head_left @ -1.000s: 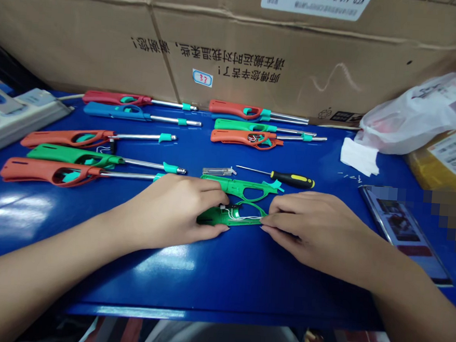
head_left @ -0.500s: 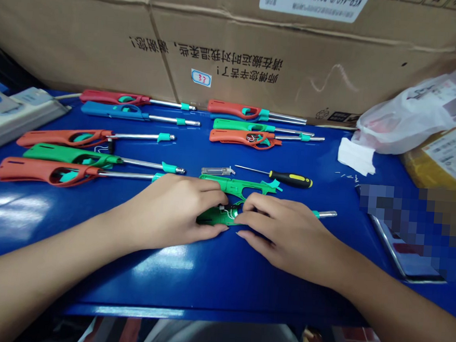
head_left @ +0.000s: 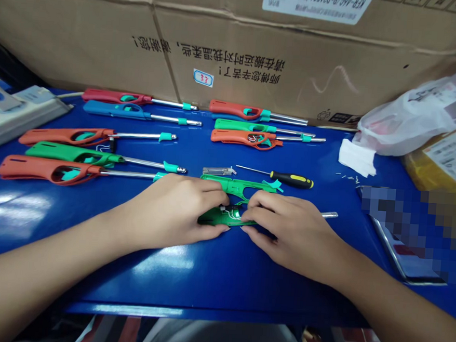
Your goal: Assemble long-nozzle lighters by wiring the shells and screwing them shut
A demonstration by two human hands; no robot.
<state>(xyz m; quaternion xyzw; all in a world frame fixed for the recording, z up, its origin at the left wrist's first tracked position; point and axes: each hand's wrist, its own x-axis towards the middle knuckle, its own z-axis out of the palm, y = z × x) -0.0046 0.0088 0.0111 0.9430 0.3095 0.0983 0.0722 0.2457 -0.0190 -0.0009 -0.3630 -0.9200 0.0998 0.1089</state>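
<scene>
Both hands grip an opened green lighter half (head_left: 219, 217) low over the blue table. My left hand (head_left: 186, 207) is closed on its handle end, with fingers above and thumb below. My right hand (head_left: 283, 222) pinches near its middle, where white wires and a black part (head_left: 231, 211) show inside. From behind the right hand sticks out a metal tube (head_left: 330, 214). Just beyond lies the other green shell half (head_left: 229, 184), with a teal piece at its right end. A clear fuel tank (head_left: 218, 170) rests behind that, beside a black and yellow screwdriver (head_left: 292, 179).
Several long-necked lighters (head_left: 52, 171) lie in rows at the left and back. A large cardboard box (head_left: 105, 32) stands behind. At the right are a phone (head_left: 402, 240), a white paper (head_left: 357, 157), small screws and a plastic bag (head_left: 403, 121). A power strip (head_left: 21, 115) sits at the left.
My right hand has shifted slightly to the right along the lighter half, uncovering a bit more of the wires. The left hand keeps its hold. The whole view has moved very slightly.
</scene>
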